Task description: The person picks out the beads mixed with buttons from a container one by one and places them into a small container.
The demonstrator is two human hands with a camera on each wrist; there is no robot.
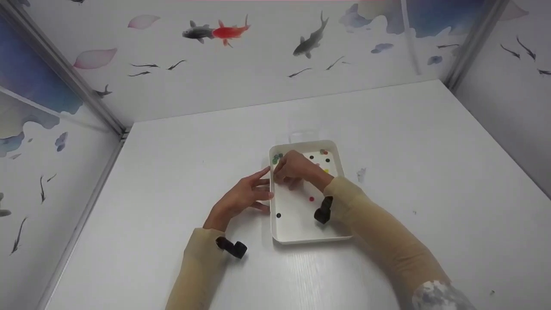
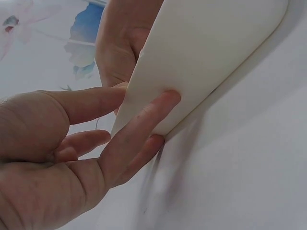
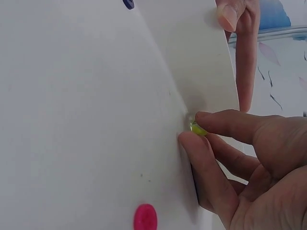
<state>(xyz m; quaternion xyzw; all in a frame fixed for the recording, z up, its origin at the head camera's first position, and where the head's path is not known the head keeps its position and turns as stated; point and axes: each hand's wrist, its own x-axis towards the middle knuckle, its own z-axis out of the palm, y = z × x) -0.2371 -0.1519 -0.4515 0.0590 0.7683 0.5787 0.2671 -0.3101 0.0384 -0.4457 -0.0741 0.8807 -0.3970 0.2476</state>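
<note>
A shallow white tray (image 1: 301,228) lies on the white table with small coloured pieces scattered in it. Inside its left wall, my right hand (image 1: 295,167) reaches down; thumb and forefinger pinch a small shiny yellow-green bead (image 3: 197,128) where wall and floor meet. My left hand (image 1: 243,196) is at the outside of that same wall, its fairly straight fingers (image 2: 144,120) touching it. A pink-red piece (image 1: 311,199) and a black one (image 1: 278,215) lie on the tray floor nearer me. In the head view the bead is hidden behind the right hand.
Green pieces (image 1: 276,159) sit in the tray's far left corner, black ones (image 1: 327,160) toward the far right. A clear container (image 1: 303,137) stands just behind the tray. Small clear scraps (image 1: 361,174) lie to its right. Printed wall panels (image 1: 258,86) enclose the table.
</note>
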